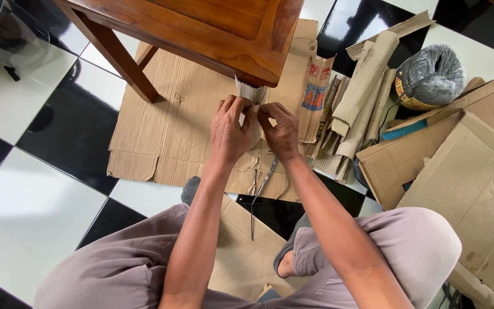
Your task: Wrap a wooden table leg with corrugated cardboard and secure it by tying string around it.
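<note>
Cardboard strip (249,90) pinched by left hand (231,133) and right hand (279,133), lower end seemingly hidden.

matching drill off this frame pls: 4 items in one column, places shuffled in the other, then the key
Items
1. cardboard strip
2. scissors
3. twine spool
4. wooden table

Places
A. top right, on the tiles beside the cardboard boxes
B. on the floor below the right hand
C. pinched by both hands, left hand included, at the table corner
D. standing on the flat cardboard sheet

Pairs: 1-C, 2-B, 3-A, 4-D
</note>
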